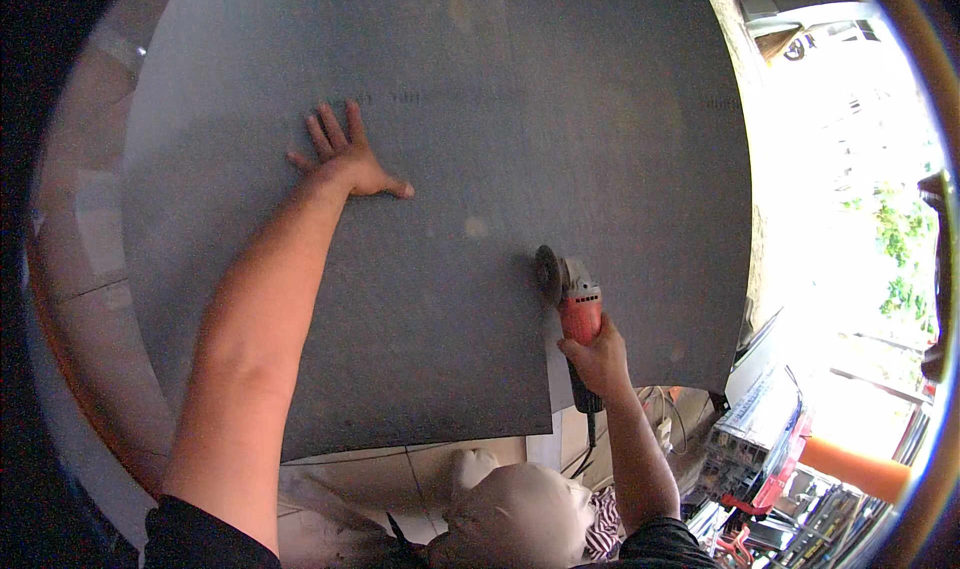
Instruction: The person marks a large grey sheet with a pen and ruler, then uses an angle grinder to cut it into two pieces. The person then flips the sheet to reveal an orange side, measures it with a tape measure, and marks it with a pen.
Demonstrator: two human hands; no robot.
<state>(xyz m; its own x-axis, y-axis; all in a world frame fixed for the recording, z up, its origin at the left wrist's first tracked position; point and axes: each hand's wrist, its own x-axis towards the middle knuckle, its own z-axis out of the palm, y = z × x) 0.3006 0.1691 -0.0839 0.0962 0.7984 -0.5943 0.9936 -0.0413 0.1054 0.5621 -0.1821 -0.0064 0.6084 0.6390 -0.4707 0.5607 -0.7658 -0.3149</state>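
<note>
Left hand (350,164) — empty, with fingers splayed well apart and thumb held out to the right; laid palm-down on dark grey sheet (430,309). Right hand (602,361) — clamped around red body of angle grinder (581,319), with thumb along its left side and curled fingers mostly hidden beneath. Note sheet spread broad under both hands, filling most of the view. Note disc (547,274) at head of grinder, standing on edge over sheet, near or touching; cannot tell which, nor whether spinning.

Progress, by judgement: part-way through a cut. Done, apparently: pale gap (558,389) running in from near edge of sheet toward disc. Left, apparently: stretch beyond disc, with no open gap visible there; no full separation made out.

Pose: left arm (245,349) reaching long and diagonal from lower left, nearly straight, likely steadying sheet. Right forearm (648,454) rising from lower right, leaning leftward, with wrist roughly in line with grinder.

Farther out: black cable (591,431) trailing from rear of grinder; knee in pale cloth (520,514) below near edge; at right, clear-topped case (757,414) with red trim, beside orange cylinder (855,469)
</note>
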